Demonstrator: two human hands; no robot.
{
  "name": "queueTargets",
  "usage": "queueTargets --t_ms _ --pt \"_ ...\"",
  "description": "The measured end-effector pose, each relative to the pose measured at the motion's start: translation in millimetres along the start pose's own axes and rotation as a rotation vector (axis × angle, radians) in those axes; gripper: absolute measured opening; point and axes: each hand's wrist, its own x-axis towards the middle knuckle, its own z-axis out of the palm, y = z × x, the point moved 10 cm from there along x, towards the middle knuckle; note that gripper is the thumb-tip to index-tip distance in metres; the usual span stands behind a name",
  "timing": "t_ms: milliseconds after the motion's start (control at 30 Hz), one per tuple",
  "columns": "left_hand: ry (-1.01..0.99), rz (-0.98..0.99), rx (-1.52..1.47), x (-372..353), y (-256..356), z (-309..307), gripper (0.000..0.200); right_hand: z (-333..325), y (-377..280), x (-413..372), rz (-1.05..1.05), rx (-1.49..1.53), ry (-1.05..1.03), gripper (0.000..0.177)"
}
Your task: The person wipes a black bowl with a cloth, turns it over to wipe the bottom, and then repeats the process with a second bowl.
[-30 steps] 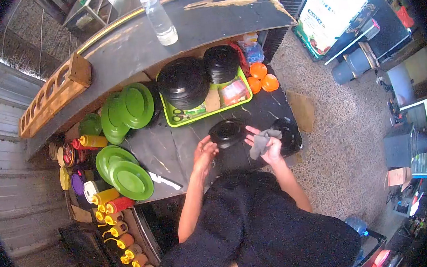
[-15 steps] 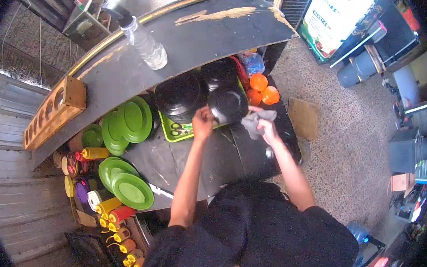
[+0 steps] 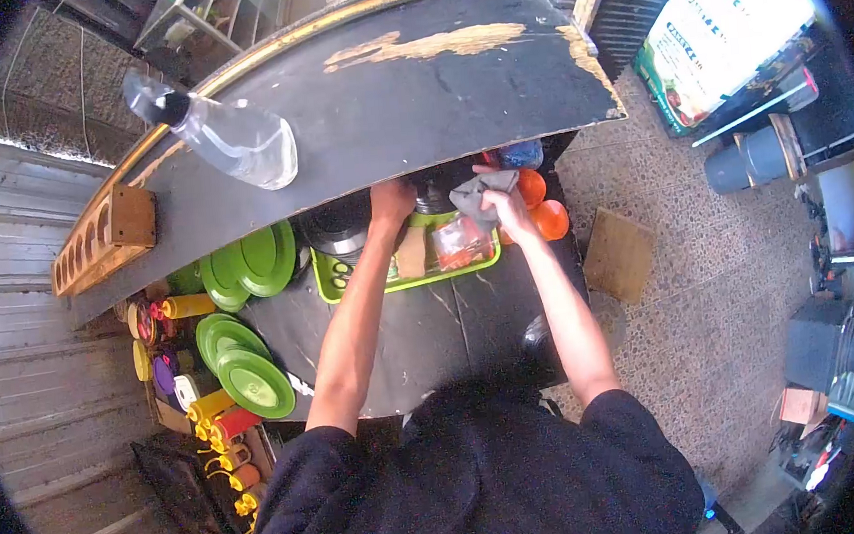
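Note:
My left hand (image 3: pixel 394 201) reaches in under the edge of the black shelf, beside the dark stacked plates (image 3: pixel 337 224); its fingertips are hidden there. In my right hand (image 3: pixel 509 210) is a grey cloth (image 3: pixel 483 194), held near the orange cups (image 3: pixel 550 219). Below both hands lies the green tray (image 3: pixel 403 283), with a brown piece (image 3: pixel 411 253) and a clear packet with red contents (image 3: pixel 460 243) in it. More black dishes (image 3: pixel 433 188) show partly between my hands.
A clear spray bottle (image 3: pixel 242 146) stands on the black shelf (image 3: pixel 355 112). Green plates (image 3: pixel 256 383) and yellow and red squeeze bottles (image 3: pixel 234 423) are at the left. A wooden holder (image 3: pixel 109 240) sits at the shelf's left end.
Both hands have moved forward, the left one under the shelf edge. The black dish at the tray's right part is gone from there, showing the packet and brown piece. The view has shifted.

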Motion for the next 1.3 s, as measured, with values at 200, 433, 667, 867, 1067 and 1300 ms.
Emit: queueTargets --t_ms 200,433,667,867,1067,1300 --pt "-0.030 0.226 -0.060 14.2 2.2 4.7 0.034 -7.2 -1.4 14.7 0.002 0.012 -0.003 0.068" --pt "-0.078 0.305 0.115 11.9 26.6 6.6 0.030 -4.3 4.7 8.5 0.084 0.008 -0.052 0.074" --pt "-0.115 0.068 -0.006 7.7 23.7 4.0 0.038 1.4 4.2 3.6 0.087 -0.059 -0.034 0.080" --pt "-0.263 -0.366 -0.112 -11.8 37.1 -19.0 0.062 1.9 8.1 7.2 -0.021 -0.179 -0.073 0.053" --pt "-0.205 -0.341 -0.112 -26.9 19.0 -22.0 0.059 3.2 -0.1 0.0 0.040 -0.262 -0.090 0.043" --pt "-0.156 -0.377 -0.584 -157.9 39.0 -5.9 0.046 -65.7 5.6 -95.8 0.098 -0.027 -0.036 0.059"
